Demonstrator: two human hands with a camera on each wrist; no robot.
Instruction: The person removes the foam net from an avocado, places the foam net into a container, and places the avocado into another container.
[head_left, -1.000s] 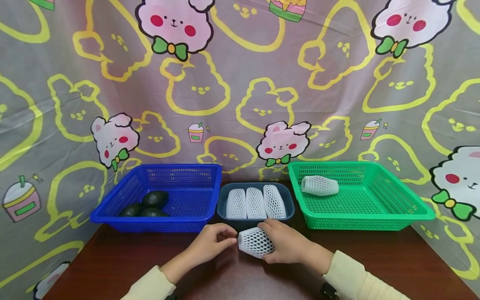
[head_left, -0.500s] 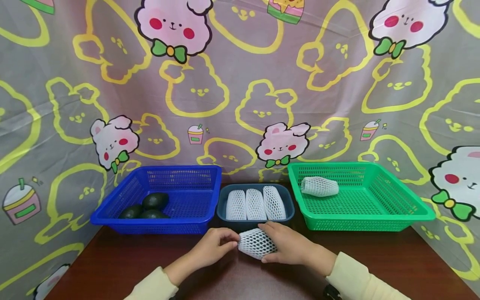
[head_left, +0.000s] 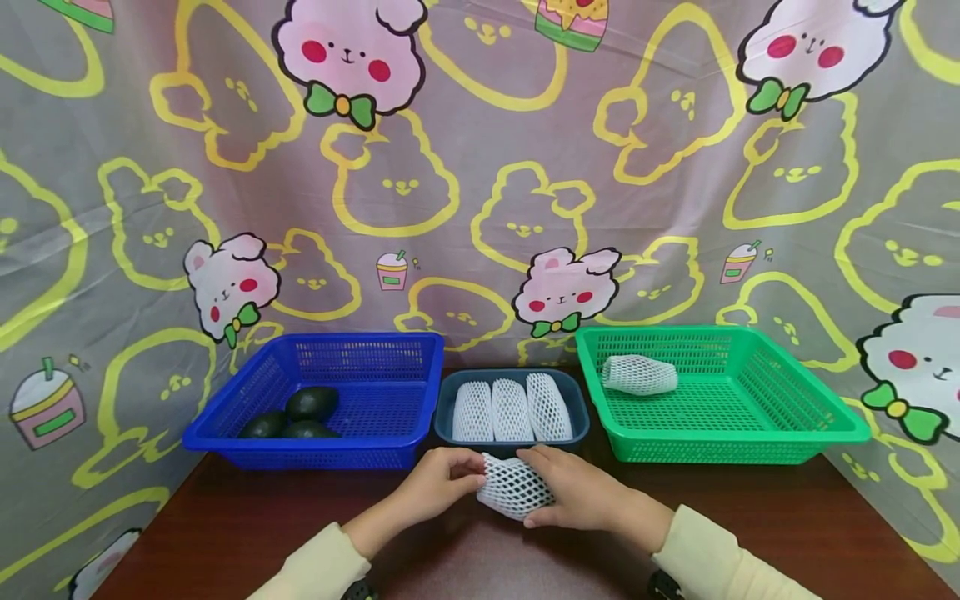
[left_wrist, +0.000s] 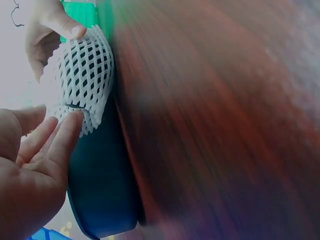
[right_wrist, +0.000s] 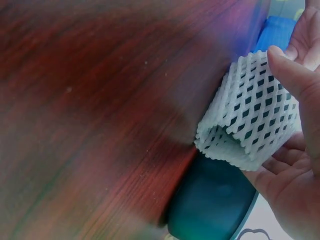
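Between both hands, above the table in front of the small tray, is a white foam net sleeve (head_left: 513,490) with something dark showing through its mesh, likely an avocado. My right hand (head_left: 581,492) grips the sleeve's right part, thumb on the near side and fingers on the far side. At the sleeve's left end my left hand (head_left: 444,483) pinches the net's edge; the left wrist view shows those fingertips at the left hand's end of the sleeve (left_wrist: 82,70). The right wrist view shows the other end of the sleeve (right_wrist: 255,110) gaping.
A blue basket (head_left: 300,454) on the left holds several dark avocados (head_left: 312,404). The dark blue-grey tray (head_left: 579,400) in the middle holds 3 white net sleeves (head_left: 512,410). On the right, a green basket (head_left: 720,450) holds one netted item (head_left: 640,374). A patterned cloth hangs behind.
My left hand has moved a little to the right and up, taking hold of the foam net's left edge, which now stands higher. My right hand keeps its grip nearly in place.
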